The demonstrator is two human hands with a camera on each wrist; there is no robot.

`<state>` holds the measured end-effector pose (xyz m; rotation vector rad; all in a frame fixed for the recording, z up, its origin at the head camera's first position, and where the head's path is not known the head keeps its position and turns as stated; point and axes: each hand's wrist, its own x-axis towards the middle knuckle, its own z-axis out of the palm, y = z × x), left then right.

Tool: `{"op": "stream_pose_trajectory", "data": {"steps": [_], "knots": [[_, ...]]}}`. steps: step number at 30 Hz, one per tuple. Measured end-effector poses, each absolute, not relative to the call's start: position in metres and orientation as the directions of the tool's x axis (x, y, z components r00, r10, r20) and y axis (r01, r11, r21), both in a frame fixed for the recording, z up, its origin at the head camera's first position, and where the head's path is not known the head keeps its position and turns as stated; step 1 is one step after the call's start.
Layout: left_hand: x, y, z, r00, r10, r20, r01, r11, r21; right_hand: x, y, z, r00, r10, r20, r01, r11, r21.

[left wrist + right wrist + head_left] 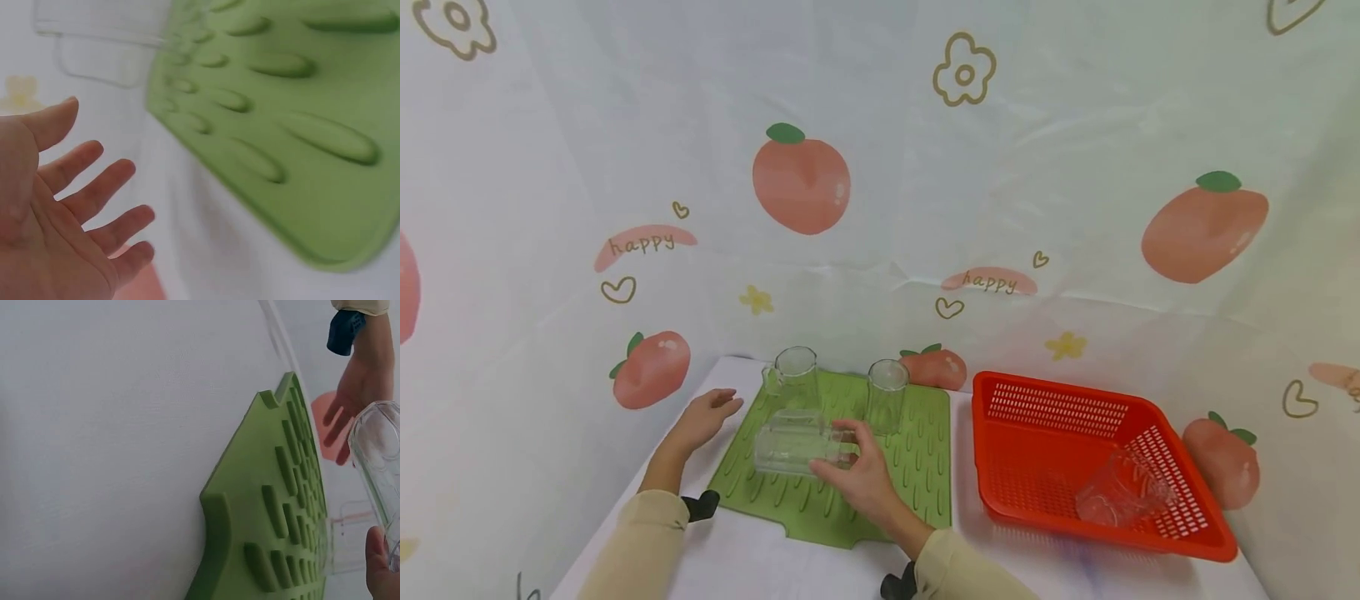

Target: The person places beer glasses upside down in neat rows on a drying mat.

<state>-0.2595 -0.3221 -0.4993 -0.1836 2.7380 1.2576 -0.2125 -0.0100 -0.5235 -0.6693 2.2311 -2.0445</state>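
Observation:
My right hand grips a clear glass cup by one end, thumb on the near side and fingers on the far side. The cup lies sideways over the green drying mat, its other end pointing left. In the right wrist view, ridged sides show on the held cup. Off the mat's left edge, my left hand holds nothing, its fingers spread and loosely bent in the left wrist view. Behind the held cup, a glass mug with its handle to the left stands on the mat.
A straight clear glass stands on the mat's back part. To the right, a red plastic basket with mesh sides has another clear glass lying tilted in it. A white curtain with fruit prints rises behind the white table.

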Motion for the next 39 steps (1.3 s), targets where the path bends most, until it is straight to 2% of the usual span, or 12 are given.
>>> {"op": "stream_pose_trajectory", "data": {"steps": [5,9,15,22,34,39], "knots": [[-0.253,-0.32,-0.473,-0.994,-0.018,-0.111,-0.097,0.633,0.768,-0.214,-0.014,-0.52,-0.899,-0.335,0.281,-0.308,0.029,-0.951],[-0.246,-0.318,-0.458,-0.995,0.065,-0.069,-0.021,0.559,0.829,-0.214,-0.02,-0.517,-0.899,-0.32,0.298,-0.316,0.005,-0.949],[-0.24,-0.313,-0.449,-0.972,0.228,-0.05,0.05,0.413,0.909,-0.216,-0.024,-0.514,-0.905,-0.308,0.294,-0.304,-0.017,-0.953],[-0.23,-0.295,-0.445,-0.934,0.358,-0.006,0.146,0.397,0.906,-0.215,-0.024,-0.512,-0.905,-0.308,0.293,-0.298,-0.032,-0.954],[-0.225,-0.286,-0.457,-0.936,0.352,-0.021,0.127,0.393,0.911,-0.218,-0.026,-0.517,-0.935,-0.283,0.213,-0.2,-0.075,-0.977],[-0.225,-0.281,-0.454,-0.935,0.349,-0.055,0.109,0.432,0.895,-0.22,-0.024,-0.522,-0.935,-0.289,0.206,-0.209,-0.02,-0.978]]}}
